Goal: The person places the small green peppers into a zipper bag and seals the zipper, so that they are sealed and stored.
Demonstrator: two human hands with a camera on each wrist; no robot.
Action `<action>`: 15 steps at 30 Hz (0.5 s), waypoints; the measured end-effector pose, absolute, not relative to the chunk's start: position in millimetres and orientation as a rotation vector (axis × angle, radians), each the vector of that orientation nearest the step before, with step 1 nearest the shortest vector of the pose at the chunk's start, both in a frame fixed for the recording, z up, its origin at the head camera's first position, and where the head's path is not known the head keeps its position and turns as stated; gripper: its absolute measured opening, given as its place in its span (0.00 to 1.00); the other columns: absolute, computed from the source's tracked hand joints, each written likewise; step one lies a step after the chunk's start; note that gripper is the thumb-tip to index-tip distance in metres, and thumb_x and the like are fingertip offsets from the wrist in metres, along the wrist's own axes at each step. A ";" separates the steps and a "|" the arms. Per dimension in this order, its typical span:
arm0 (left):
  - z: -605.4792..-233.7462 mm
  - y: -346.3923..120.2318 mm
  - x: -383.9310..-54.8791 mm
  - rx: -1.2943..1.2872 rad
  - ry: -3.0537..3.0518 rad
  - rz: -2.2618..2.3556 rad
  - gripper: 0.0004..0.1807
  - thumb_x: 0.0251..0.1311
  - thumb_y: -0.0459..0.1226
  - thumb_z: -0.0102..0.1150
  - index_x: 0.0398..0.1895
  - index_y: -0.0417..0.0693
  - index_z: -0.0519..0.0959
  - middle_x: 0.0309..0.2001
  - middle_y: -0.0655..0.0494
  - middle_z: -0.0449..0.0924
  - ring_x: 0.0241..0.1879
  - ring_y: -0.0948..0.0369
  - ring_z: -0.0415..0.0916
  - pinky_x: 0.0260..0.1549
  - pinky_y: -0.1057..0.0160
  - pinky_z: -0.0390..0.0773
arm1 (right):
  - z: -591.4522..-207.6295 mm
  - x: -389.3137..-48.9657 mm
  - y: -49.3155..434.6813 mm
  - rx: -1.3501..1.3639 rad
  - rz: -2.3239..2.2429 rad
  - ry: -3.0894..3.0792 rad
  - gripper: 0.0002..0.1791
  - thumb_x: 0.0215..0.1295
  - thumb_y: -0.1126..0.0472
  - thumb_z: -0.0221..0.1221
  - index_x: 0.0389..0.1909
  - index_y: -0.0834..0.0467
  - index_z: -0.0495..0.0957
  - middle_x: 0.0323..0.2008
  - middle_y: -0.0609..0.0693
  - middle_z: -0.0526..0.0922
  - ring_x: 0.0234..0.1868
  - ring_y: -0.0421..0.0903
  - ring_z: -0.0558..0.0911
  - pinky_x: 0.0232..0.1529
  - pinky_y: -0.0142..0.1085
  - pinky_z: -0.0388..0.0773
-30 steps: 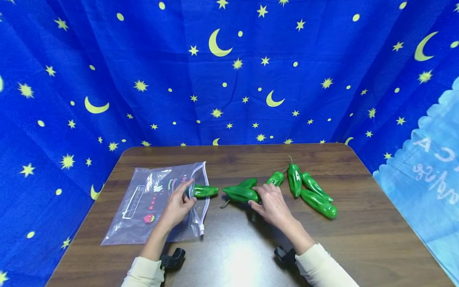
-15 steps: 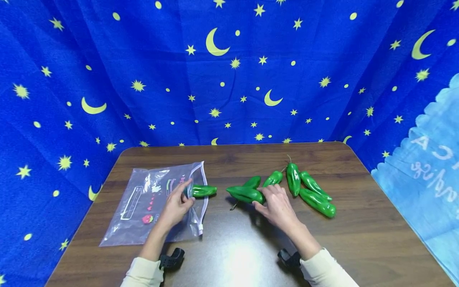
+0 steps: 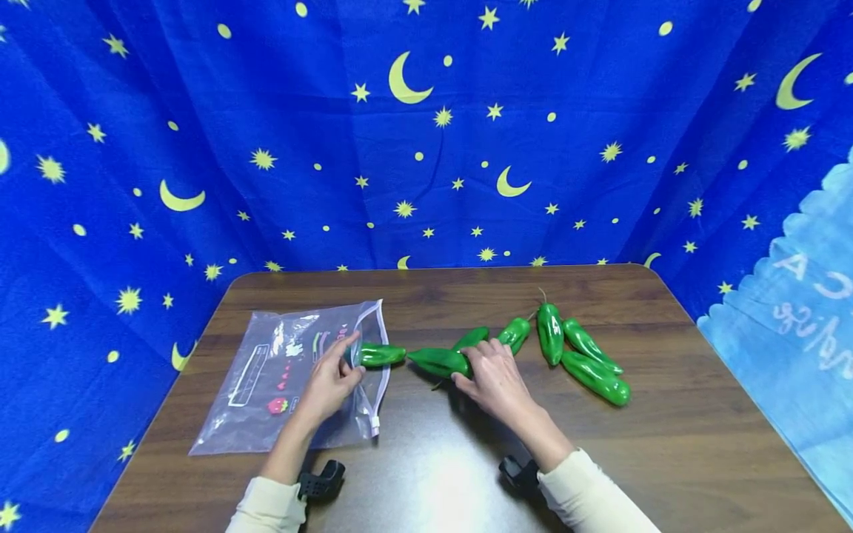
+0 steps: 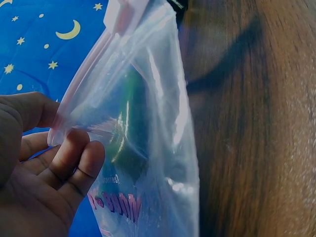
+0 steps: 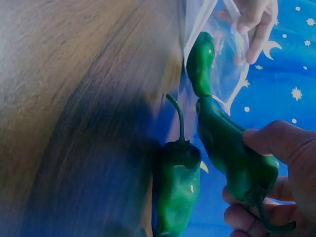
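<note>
A clear zip bag (image 3: 246, 403) with pink print lies on the left of the table, its mouth facing right. My left hand (image 3: 331, 381) pinches the upper layer at the mouth and lifts it; the left wrist view shows the zip edge (image 4: 81, 81) between thumb and fingers. One green pepper (image 3: 383, 356) lies partly in the mouth, its end poking out. My right hand (image 3: 496, 377) holds another green pepper (image 3: 436, 362) by its stem end, the tip pointing left at the first one. Below the held pepper, a third pepper (image 5: 178, 190) lies on the table in the right wrist view.
Several more green peppers lie to the right of my right hand, among them an upright-lying one (image 3: 549, 333) and one nearest the front (image 3: 596, 378). Blue star-patterned cloth (image 3: 426, 185) hangs behind the wooden table (image 3: 700, 444).
My right hand, after a small shift right, has moved left with the held pepper, bringing its tip up to the pepper in the bag's mouth. The left hand keeps its hold on the bag.
</note>
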State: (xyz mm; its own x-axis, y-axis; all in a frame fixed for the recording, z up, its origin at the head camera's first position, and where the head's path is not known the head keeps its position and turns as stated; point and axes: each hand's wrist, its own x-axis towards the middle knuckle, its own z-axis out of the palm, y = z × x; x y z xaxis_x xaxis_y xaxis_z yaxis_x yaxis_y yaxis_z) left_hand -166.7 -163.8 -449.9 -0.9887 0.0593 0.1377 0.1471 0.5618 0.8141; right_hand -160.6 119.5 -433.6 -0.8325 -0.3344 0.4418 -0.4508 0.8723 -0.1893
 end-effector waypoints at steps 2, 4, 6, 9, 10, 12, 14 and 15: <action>-449.1 -164.0 -166.4 -0.183 -2.690 -1.418 0.37 0.50 0.29 0.61 0.67 0.47 0.65 0.34 0.48 0.72 0.20 0.69 0.66 0.17 0.70 0.71 | -433.9 -161.1 119.3 0.576 0.390 -2.639 0.20 0.49 0.51 0.66 0.39 0.61 0.81 0.34 0.53 0.82 0.35 0.50 0.74 0.38 0.44 0.71; -448.6 -164.1 -166.1 -0.186 -2.689 -1.417 0.37 0.50 0.29 0.61 0.67 0.48 0.65 0.34 0.48 0.72 0.21 0.69 0.66 0.17 0.70 0.71 | -434.3 -161.7 119.0 0.577 0.386 -2.632 0.20 0.49 0.51 0.66 0.39 0.61 0.81 0.34 0.54 0.82 0.35 0.50 0.74 0.37 0.44 0.70; -448.3 -164.2 -165.6 -0.186 -2.691 -1.414 0.37 0.50 0.29 0.61 0.67 0.48 0.65 0.34 0.48 0.72 0.20 0.69 0.66 0.17 0.70 0.72 | -435.0 -162.8 118.3 0.583 0.380 -2.624 0.21 0.48 0.51 0.67 0.38 0.61 0.81 0.34 0.54 0.82 0.35 0.51 0.74 0.37 0.43 0.70; -447.6 -164.0 -164.8 -0.185 -2.697 -1.408 0.37 0.50 0.29 0.61 0.67 0.47 0.64 0.34 0.48 0.73 0.20 0.69 0.66 0.17 0.70 0.72 | -436.0 -165.0 116.6 0.599 0.374 -2.611 0.20 0.48 0.50 0.67 0.38 0.61 0.81 0.33 0.53 0.82 0.35 0.51 0.75 0.36 0.42 0.69; -447.5 -164.1 -164.6 -0.183 -2.701 -1.408 0.37 0.50 0.29 0.61 0.67 0.48 0.64 0.34 0.48 0.73 0.20 0.69 0.67 0.17 0.70 0.72 | -436.1 -165.7 115.8 0.605 0.375 -2.608 0.20 0.48 0.50 0.67 0.38 0.61 0.81 0.33 0.53 0.82 0.35 0.51 0.75 0.36 0.42 0.69; -447.4 -164.0 -164.2 -0.178 -2.703 -1.414 0.37 0.50 0.29 0.61 0.67 0.48 0.64 0.35 0.47 0.73 0.21 0.69 0.67 0.17 0.70 0.72 | -436.4 -167.0 114.1 0.608 0.379 -2.608 0.20 0.48 0.50 0.67 0.37 0.61 0.81 0.32 0.53 0.82 0.35 0.51 0.75 0.36 0.42 0.69; -447.1 -163.9 -163.8 -0.173 -2.700 -1.426 0.37 0.50 0.29 0.60 0.67 0.48 0.65 0.36 0.46 0.73 0.21 0.68 0.67 0.17 0.70 0.72 | -436.7 -167.8 112.0 0.606 0.380 -2.611 0.21 0.48 0.50 0.67 0.38 0.61 0.81 0.32 0.53 0.82 0.36 0.51 0.76 0.36 0.42 0.69; -447.3 -163.9 -163.7 -0.173 -2.699 -1.430 0.37 0.50 0.29 0.60 0.67 0.48 0.64 0.36 0.46 0.73 0.21 0.69 0.67 0.17 0.70 0.72 | -436.6 -168.0 110.9 0.607 0.386 -2.614 0.21 0.48 0.50 0.67 0.38 0.61 0.81 0.32 0.53 0.82 0.36 0.51 0.76 0.37 0.42 0.69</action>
State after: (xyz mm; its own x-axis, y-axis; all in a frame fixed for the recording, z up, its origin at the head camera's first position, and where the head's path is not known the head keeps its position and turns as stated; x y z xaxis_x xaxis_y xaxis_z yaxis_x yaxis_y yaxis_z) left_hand -163.7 -163.9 -447.3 -0.9902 0.0610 0.1253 0.1380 0.5573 0.8188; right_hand -168.0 110.9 -436.6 -0.8128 -0.3528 0.4635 -0.4717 0.8656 -0.1683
